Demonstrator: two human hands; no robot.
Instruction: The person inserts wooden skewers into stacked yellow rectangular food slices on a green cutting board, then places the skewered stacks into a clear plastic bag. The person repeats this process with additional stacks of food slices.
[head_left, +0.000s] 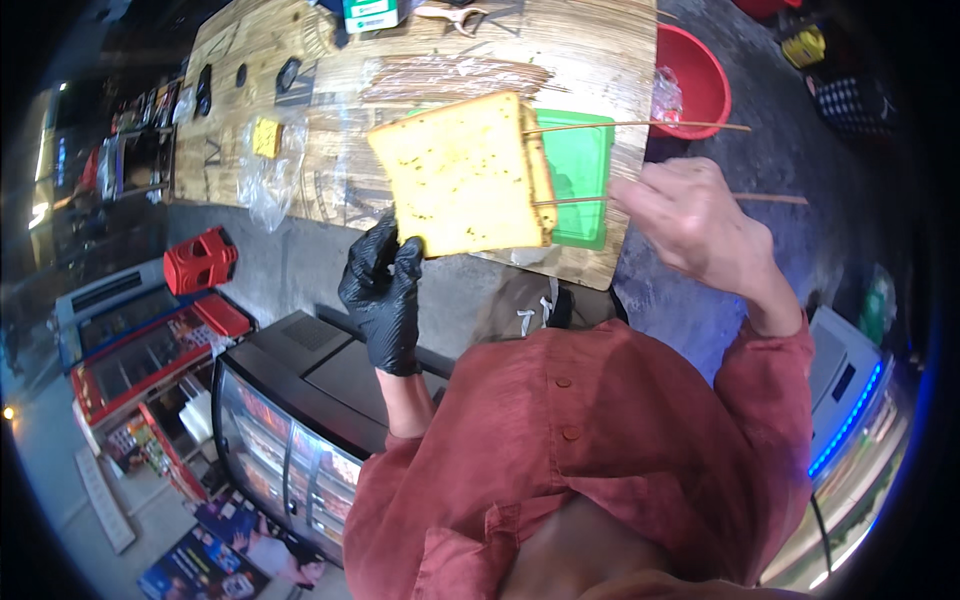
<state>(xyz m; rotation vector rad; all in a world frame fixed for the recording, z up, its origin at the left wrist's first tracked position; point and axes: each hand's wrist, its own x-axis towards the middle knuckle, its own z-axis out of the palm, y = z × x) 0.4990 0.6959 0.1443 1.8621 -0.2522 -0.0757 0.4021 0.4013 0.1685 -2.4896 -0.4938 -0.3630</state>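
My left hand (384, 285), in a black glove, pinches the lower left corner of a yellow, dark-flecked bread slice (465, 180). At least one more slice shows behind its right edge. Two thin wooden skewers run into that right side, an upper skewer (637, 126) and a lower skewer (574, 201). My bare right hand (690, 214) grips the lower one along its length, and its far end sticks out beyond my knuckles. Nothing touches the free end of the upper skewer. Below the bread lies a green plastic lid or tray (577, 172), partly hidden.
On the wooden table (330, 165) lie a bundle of skewers (457, 77), a clear plastic bag (266, 184) and a small yellow block (267, 137). A red tub (701, 82) stands beyond the right edge. A glass display case (300, 420) and red stool (199, 259) are at left.
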